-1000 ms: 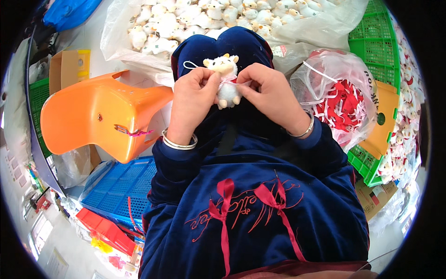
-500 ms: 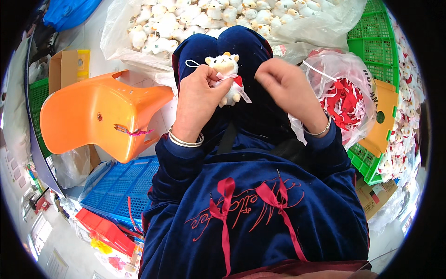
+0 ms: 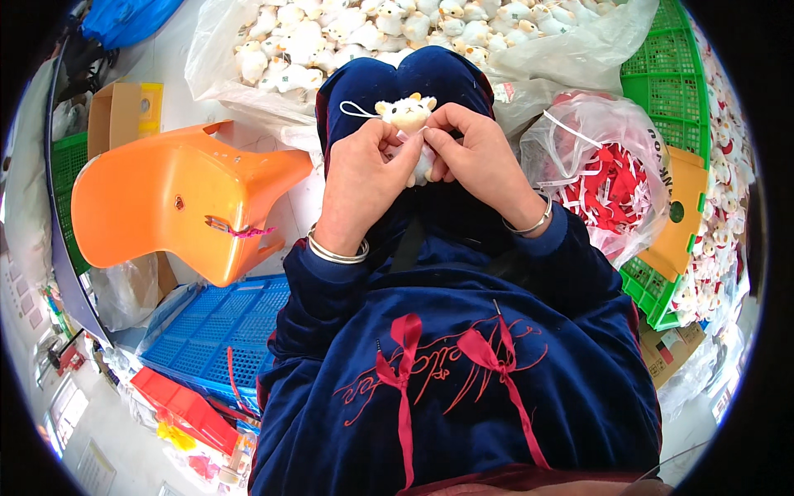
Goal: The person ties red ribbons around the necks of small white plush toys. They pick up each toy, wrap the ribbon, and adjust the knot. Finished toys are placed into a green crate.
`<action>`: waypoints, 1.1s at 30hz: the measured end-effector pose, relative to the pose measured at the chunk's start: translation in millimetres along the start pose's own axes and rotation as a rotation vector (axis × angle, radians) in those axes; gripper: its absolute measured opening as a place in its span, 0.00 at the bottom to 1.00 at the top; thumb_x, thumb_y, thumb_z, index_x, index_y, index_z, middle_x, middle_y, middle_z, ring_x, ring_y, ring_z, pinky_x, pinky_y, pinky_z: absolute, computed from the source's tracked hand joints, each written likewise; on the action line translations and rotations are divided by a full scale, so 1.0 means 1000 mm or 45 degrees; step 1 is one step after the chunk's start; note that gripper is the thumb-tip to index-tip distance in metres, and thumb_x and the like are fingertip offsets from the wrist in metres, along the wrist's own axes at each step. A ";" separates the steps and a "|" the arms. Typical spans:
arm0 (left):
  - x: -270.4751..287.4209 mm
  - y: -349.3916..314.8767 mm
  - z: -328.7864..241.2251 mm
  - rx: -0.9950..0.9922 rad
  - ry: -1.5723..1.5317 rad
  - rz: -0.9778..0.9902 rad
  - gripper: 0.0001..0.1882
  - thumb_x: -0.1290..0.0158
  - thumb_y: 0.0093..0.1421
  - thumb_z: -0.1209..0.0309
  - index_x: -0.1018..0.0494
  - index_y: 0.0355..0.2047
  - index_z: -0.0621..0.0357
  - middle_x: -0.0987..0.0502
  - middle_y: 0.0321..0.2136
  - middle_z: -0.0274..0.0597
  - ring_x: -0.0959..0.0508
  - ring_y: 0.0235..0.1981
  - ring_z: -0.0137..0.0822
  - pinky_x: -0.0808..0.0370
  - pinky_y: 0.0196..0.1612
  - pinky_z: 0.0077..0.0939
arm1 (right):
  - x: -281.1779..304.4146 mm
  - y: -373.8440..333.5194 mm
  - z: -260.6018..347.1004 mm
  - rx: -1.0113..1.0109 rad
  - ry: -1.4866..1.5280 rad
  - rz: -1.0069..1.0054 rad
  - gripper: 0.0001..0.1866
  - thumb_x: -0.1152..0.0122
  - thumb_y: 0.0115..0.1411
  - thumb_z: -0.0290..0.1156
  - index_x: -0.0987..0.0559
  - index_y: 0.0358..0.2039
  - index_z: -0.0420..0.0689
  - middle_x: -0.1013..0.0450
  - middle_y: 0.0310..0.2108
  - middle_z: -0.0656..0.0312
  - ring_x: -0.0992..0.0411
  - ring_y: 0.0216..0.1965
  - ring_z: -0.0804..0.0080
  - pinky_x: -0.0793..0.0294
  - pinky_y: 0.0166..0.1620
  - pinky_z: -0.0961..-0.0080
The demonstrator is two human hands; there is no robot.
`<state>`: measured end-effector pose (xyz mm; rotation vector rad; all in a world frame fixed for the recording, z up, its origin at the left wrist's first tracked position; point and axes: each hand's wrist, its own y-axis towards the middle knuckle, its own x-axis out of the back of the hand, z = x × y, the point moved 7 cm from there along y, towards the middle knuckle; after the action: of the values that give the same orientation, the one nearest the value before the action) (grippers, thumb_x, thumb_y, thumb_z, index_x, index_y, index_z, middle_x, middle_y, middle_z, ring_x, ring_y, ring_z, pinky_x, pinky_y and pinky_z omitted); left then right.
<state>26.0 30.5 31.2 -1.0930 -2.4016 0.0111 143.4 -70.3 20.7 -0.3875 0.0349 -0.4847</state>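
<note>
Cardboard box [image 3: 114, 120] and green crate [image 3: 69, 182] stand together at the upper left, with an orange chair [image 3: 161, 198] in front of them, a blue crate [image 3: 219, 331] and a red crate [image 3: 182, 405] farther down. The chair's edge crowds the person's left leg. The left hand [image 3: 360, 165] keeps its grip pinched on a white plush toy [image 3: 403, 114], which sits over the lap, head upward. Knees [image 3: 442, 70] separate it from a heap of similar toys [image 3: 356, 37] on plastic. The right hand [image 3: 475, 153] pinches at the toy's neck too; fingers cover its exact hold and much of the body. Beside that forearm, a clear bag [image 3: 542, 132] of red-and-white pieces [image 3: 612, 194] bulges against a yellow-orange cardboard panel [image 3: 683, 169] and a green basket [image 3: 662, 78].
</note>
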 end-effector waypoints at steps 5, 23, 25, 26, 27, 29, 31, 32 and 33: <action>-0.003 -0.003 0.001 -0.023 0.053 -0.059 0.14 0.37 0.60 0.67 0.24 0.33 0.68 0.19 0.23 0.50 0.17 0.23 0.38 0.23 0.28 0.28 | -0.001 -0.001 0.010 0.084 -0.255 -0.010 0.06 0.46 0.69 0.26 0.26 0.36 0.37 0.25 0.24 0.61 0.26 0.20 0.78 0.28 0.24 0.79; -0.011 -0.006 0.027 0.217 -0.354 0.140 0.09 0.40 0.61 0.73 0.23 0.37 0.69 0.18 0.24 0.42 0.18 0.25 0.30 0.22 0.30 0.24 | -0.006 -0.001 -0.008 -0.038 -0.074 -0.125 0.09 0.45 0.67 0.27 0.26 0.31 0.35 0.23 0.24 0.57 0.25 0.19 0.74 0.26 0.25 0.75; -0.011 -0.009 0.022 0.193 -0.342 0.068 0.09 0.41 0.64 0.72 0.23 0.34 0.69 0.19 0.23 0.43 0.19 0.23 0.29 0.23 0.28 0.24 | -0.006 -0.002 -0.007 -0.013 -0.097 -0.116 0.10 0.44 0.67 0.27 0.26 0.30 0.35 0.23 0.24 0.57 0.25 0.20 0.74 0.26 0.25 0.75; -0.010 -0.009 0.021 0.181 -0.335 0.034 0.09 0.42 0.65 0.72 0.24 0.33 0.68 0.19 0.22 0.43 0.19 0.22 0.29 0.24 0.27 0.24 | -0.007 -0.004 -0.006 -0.003 -0.108 -0.116 0.10 0.43 0.67 0.28 0.26 0.30 0.35 0.23 0.24 0.57 0.25 0.21 0.75 0.26 0.25 0.75; -0.009 -0.009 0.020 0.116 -0.295 -0.005 0.09 0.42 0.65 0.72 0.24 0.32 0.68 0.19 0.22 0.42 0.19 0.22 0.28 0.24 0.26 0.24 | -0.008 -0.004 -0.005 0.007 -0.120 -0.116 0.10 0.42 0.67 0.28 0.25 0.30 0.35 0.23 0.24 0.57 0.26 0.21 0.75 0.27 0.26 0.76; -0.009 -0.011 0.024 -0.012 -0.214 -0.079 0.10 0.43 0.66 0.72 0.25 0.31 0.67 0.20 0.22 0.42 0.21 0.20 0.26 0.26 0.24 0.23 | -0.007 -0.003 -0.009 0.118 -0.205 -0.131 0.10 0.42 0.67 0.28 0.26 0.30 0.36 0.23 0.23 0.57 0.26 0.21 0.76 0.27 0.25 0.75; -0.013 -0.014 0.029 -0.017 -0.242 -0.108 0.10 0.44 0.67 0.71 0.26 0.32 0.66 0.20 0.21 0.41 0.22 0.19 0.25 0.26 0.24 0.22 | -0.006 -0.005 -0.013 0.152 -0.215 -0.162 0.10 0.42 0.68 0.29 0.27 0.31 0.36 0.24 0.23 0.58 0.26 0.20 0.77 0.27 0.25 0.76; -0.015 -0.016 0.029 -0.021 -0.254 -0.122 0.10 0.45 0.68 0.71 0.26 0.32 0.66 0.21 0.21 0.40 0.22 0.19 0.24 0.26 0.23 0.21 | -0.005 -0.006 -0.015 0.133 -0.180 -0.186 0.11 0.42 0.68 0.29 0.27 0.31 0.36 0.24 0.22 0.59 0.26 0.20 0.77 0.27 0.24 0.76; -0.017 -0.017 0.032 0.008 -0.347 -0.119 0.10 0.45 0.69 0.70 0.27 0.32 0.65 0.21 0.21 0.40 0.22 0.19 0.23 0.26 0.24 0.20 | -0.004 -0.007 -0.017 0.115 -0.146 -0.211 0.11 0.42 0.69 0.29 0.28 0.31 0.36 0.24 0.22 0.59 0.26 0.20 0.78 0.27 0.24 0.76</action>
<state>9.5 13.5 -0.4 -1.0311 -2.6902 0.1446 134.5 -80.9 7.1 -0.3307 -0.1307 -0.6245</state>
